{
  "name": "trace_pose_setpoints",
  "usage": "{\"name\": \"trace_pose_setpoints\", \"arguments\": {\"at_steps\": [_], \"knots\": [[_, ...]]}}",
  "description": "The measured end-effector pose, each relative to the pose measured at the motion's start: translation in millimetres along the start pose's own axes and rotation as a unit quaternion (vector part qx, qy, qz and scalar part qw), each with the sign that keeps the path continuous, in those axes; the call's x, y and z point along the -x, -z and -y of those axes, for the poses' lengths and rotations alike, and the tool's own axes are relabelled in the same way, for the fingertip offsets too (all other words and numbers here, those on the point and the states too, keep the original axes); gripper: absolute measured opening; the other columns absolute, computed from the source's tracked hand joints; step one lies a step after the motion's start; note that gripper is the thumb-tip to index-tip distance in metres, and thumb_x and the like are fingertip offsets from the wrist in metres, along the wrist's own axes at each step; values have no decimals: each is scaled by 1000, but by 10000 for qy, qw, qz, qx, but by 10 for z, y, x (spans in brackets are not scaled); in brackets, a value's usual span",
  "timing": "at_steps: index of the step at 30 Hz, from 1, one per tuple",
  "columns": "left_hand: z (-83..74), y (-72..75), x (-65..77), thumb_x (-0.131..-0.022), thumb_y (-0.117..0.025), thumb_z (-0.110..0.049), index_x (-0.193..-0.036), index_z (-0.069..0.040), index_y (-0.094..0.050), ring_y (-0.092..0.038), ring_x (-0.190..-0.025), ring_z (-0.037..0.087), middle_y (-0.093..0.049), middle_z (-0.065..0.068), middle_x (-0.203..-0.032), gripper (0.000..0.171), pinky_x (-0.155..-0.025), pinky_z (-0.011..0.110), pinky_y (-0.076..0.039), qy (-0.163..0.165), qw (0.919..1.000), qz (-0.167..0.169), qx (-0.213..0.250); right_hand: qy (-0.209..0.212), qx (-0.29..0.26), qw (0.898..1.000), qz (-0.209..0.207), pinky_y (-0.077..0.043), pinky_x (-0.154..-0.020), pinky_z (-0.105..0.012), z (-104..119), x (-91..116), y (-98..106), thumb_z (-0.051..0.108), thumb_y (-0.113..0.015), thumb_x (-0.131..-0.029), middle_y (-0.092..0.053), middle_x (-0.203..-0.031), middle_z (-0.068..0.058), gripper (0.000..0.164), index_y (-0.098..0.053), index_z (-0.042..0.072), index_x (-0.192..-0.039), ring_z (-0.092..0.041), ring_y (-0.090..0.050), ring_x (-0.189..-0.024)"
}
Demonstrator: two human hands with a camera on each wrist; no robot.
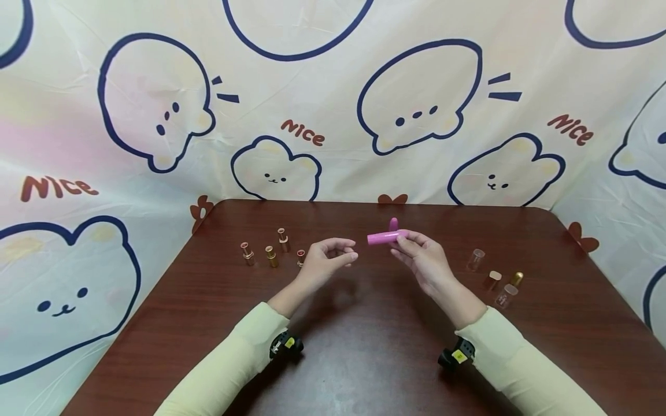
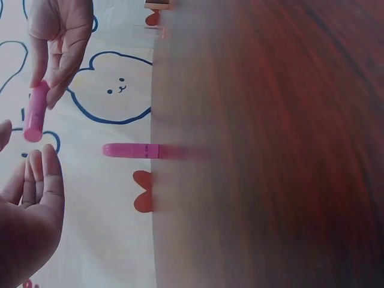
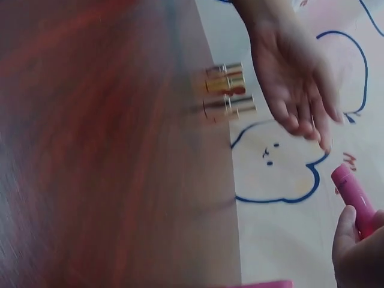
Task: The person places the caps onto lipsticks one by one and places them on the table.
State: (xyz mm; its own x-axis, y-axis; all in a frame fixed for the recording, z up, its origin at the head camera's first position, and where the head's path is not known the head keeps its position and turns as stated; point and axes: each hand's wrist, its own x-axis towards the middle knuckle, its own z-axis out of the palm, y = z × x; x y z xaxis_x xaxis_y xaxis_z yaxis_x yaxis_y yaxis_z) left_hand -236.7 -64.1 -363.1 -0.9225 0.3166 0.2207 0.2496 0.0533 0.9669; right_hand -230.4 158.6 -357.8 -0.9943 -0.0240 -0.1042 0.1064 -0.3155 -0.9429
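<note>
My right hand (image 1: pixel 428 261) pinches one end of a glossy pink lipstick tube (image 1: pixel 382 238) between thumb and fingers. The tube lies nearly level above the table, its free end pointing left. Just left of that end is my left hand (image 1: pixel 329 258), fingers loosely bent and holding nothing. In the left wrist view a gap shows between the left fingertips (image 2: pixel 49 156) and the held tube (image 2: pixel 36 117). A second pink tube (image 2: pixel 130 150) with a rounded top stands upright on the table; in the head view it is partly hidden behind the held one.
Several uncapped gold lipsticks (image 1: pixel 272 256) stand on the brown table (image 1: pixel 343 370) at the left, one partly behind the left hand. At the right are a clear cap (image 1: pixel 476 260), another clear cap (image 1: pixel 506 296), a square-topped cap (image 1: pixel 492 280) and a gold rounded cap (image 1: pixel 517 279). A patterned cloth hangs behind.
</note>
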Motion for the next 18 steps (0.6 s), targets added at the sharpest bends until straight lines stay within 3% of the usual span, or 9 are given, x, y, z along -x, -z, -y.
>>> {"name": "trace_pose_setpoints", "arguments": {"at_steps": [4, 7, 11, 14, 18], "knots": [[13, 36, 32, -79, -67, -13, -103, 0, -61, -58, -76, 27, -59, 15, -88, 28, -68, 31, -50, 106, 9998, 56, -146, 245, 462, 9986, -36, -40, -86, -35, 92, -59, 91, 19, -59, -84, -54, -118, -9, 38, -52, 4, -119, -24, -53, -104], [23, 67, 56, -79, -66, -13, -104, 0, -60, -57, -79, 34, -59, 16, -88, 29, -67, 31, -50, 154, 9997, 110, -177, 297, 697, 9967, -297, -41, -85, -33, 181, -97, 139, 21, -60, -83, -54, -116, -9, 39, -52, 5, -118, -23, -53, -103], [33, 112, 88, -79, -66, -12, -104, 1, -60, -56, -81, 36, -59, 16, -89, 28, -68, 31, -50, 264, 9994, 166, -160, 389, 1045, 9904, -813, -43, -82, -30, 265, -195, 214, 24, -62, -81, -53, -110, -12, 40, -52, 4, -115, -19, -58, -93], [36, 148, 118, -80, -66, -12, -104, 0, -60, -56, -81, 36, -60, 14, -89, 28, -68, 31, -50, 363, 9989, 213, -209, 681, 1265, 9834, -1105, -45, -80, -30, 271, -311, 293, 25, -64, -79, -55, -102, -12, 40, -54, 2, -110, -17, -61, -84], [32, 199, 159, -80, -66, -14, -104, -1, -61, -56, -82, 39, -61, 14, -88, 28, -68, 32, -50, 474, 9979, 296, -324, 1168, 1090, 9814, -1064, -49, -71, -28, 187, -541, 487, 21, -69, -76, -59, -89, -8, 32, -59, 3, -100, -19, -62, -73]]}}
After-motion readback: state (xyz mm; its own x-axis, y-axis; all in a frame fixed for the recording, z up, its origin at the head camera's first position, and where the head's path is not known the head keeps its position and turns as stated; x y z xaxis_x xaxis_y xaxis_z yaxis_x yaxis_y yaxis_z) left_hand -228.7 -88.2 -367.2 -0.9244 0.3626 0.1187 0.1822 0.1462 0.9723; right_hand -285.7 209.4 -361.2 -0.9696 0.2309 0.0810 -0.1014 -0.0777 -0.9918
